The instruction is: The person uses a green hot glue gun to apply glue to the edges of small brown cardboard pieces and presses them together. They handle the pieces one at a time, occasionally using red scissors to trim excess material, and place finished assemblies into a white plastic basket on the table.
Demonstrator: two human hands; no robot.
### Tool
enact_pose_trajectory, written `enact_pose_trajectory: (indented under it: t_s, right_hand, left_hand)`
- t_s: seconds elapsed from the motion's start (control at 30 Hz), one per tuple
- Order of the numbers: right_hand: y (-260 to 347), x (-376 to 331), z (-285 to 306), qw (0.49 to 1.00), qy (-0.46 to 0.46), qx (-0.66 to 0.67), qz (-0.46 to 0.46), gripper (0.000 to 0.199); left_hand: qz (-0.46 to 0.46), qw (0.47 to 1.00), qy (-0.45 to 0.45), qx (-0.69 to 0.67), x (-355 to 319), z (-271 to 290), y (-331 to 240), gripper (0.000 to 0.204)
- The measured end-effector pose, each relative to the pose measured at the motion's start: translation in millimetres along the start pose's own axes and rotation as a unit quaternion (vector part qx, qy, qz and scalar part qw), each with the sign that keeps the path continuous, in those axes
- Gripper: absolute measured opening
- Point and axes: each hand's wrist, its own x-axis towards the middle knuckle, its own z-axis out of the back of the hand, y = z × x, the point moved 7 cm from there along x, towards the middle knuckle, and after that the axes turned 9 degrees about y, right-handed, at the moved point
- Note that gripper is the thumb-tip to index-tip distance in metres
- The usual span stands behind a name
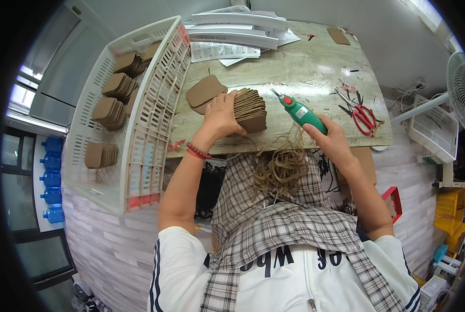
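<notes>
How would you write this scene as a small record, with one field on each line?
Left hand: grips the stack of brown pieces from its left side
Right hand: holds a green handheld tool, slim tip pointing away from the person
Beyond left hand: loose brown pieces
On table, right: red-handled scissors
On table, far edge: white papers
Left of table: white crate with more brown stacks
Lap: tangled tan strands
</notes>
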Motion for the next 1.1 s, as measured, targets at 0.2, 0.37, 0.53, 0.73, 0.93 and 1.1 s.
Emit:
enact_pose_trajectory:
  t_s: [0.2,0.37,0.53,0.73,0.93,1.1]
  right_hand:
    - [17.7,-7.1,11.5,0.997,0.011,-0.066,0.033,0.05]
    - [22.8,-10.3,17.9,0.995,0.0,-0.077,0.056,0.049]
    - [17.7,-11.2,13.6,0.989,-0.012,-0.128,0.075,0.047]
    - [21.9,-16.6,16.2,0.992,0.001,-0.109,0.069,0.045]
    - [40.7,-17.6,18.2,0.967,0.002,-0.215,0.136,0.047]
    - [59.3,-25.8,22.8,0.935,0.01,-0.285,0.209,0.05]
  left_hand:
    - [0.001,0.998,0.003,-0.063,11.8,1.0,19.3,0.088]
    - [-0.005,0.99,0.108,-0.086,23.3,15.4,4.2,0.087]
    - [-0.003,0.999,0.051,-0.012,17.9,3.8,-1.2,0.099]
    - [-0.031,0.997,-0.035,-0.056,2.1,3.6,-0.9,0.098]
    - [-0.066,0.993,-0.062,-0.079,8.1,6.1,-0.7,0.076]
    - [-0.119,0.992,-0.038,-0.032,6.5,28.3,-13.7,0.068]
